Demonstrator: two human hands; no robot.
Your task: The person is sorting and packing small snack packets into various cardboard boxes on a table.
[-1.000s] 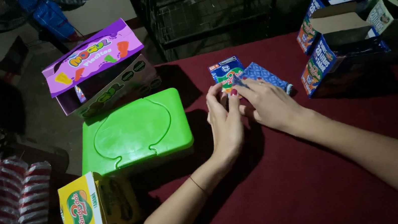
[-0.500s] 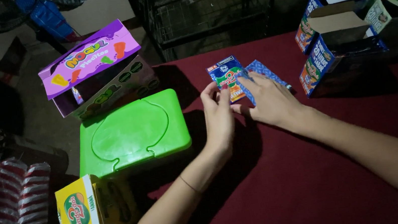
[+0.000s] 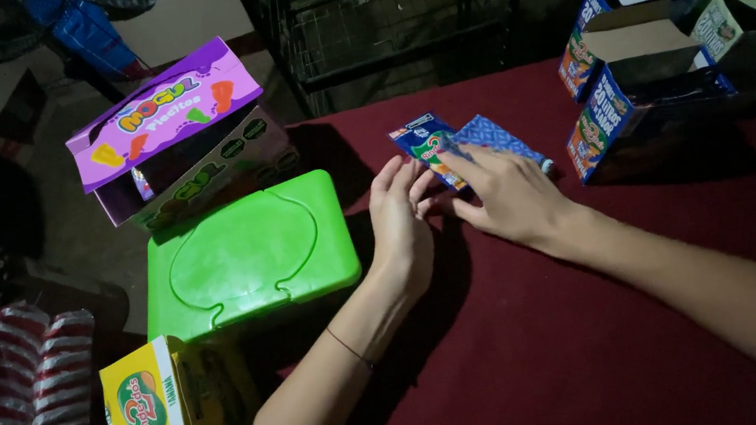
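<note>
Two small blue packets lie side by side on a dark red tablecloth [image 3: 548,345]. One, a printed packet [image 3: 421,141], has a colourful front; the other, a patterned blue packet [image 3: 496,136], lies to its right. My right hand [image 3: 510,194] rests flat over the lower part of both packets, fingers spread. My left hand [image 3: 400,221] lies flat beside it, its fingertips touching the printed packet's lower left edge. Neither hand grips anything.
A green plastic lidded box [image 3: 249,255] sits left of my hands. Behind it stands an open purple candy carton [image 3: 171,132]. A yellow carton [image 3: 147,409] is at front left, beside red-and-white wrapped packs [image 3: 20,391]. Open blue cartons [image 3: 634,66] stand at the right rear.
Both hands have slid slightly toward me and flattened on the cloth over the packets. The packets stay in about the same place.
</note>
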